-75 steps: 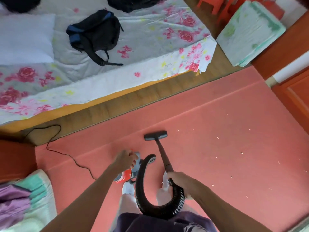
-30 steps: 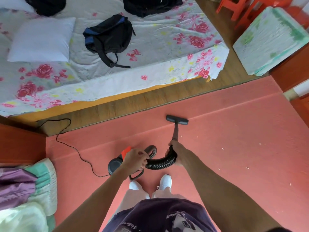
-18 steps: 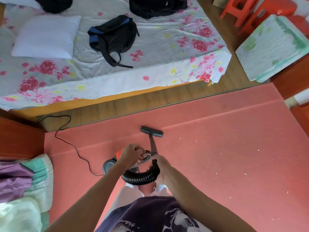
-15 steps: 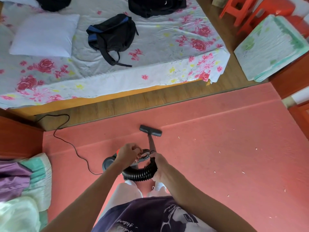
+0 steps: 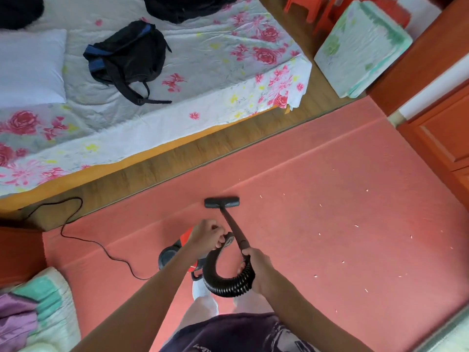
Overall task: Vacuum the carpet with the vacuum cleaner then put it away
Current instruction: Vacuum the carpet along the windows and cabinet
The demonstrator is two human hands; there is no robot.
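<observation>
A small red and grey vacuum cleaner (image 5: 184,241) hangs above the pink carpet (image 5: 317,224), partly hidden by my left forearm. My left hand (image 5: 208,236) grips its handle on top. A black ribbed hose (image 5: 223,284) loops from the body to the dark wand (image 5: 234,228). My right hand (image 5: 256,265) grips the wand where it joins the hose. The black floor nozzle (image 5: 221,202) lies flat on the carpet ahead of me. Small white scraps (image 5: 356,226) dot the carpet to the right.
The black power cord (image 5: 76,236) trails left across the carpet onto the wood floor (image 5: 177,158). A bed (image 5: 177,72) with a black backpack (image 5: 127,59) fills the far side. Orange cupboards (image 5: 441,138) stand right, folded bedding (image 5: 360,44) far right, bedding (image 5: 38,306) lower left.
The nozzle has swung from pointing slightly left to straight ahead, a little farther right. The hose loop has dropped lower under my right hand. Both hands keep their grips.
</observation>
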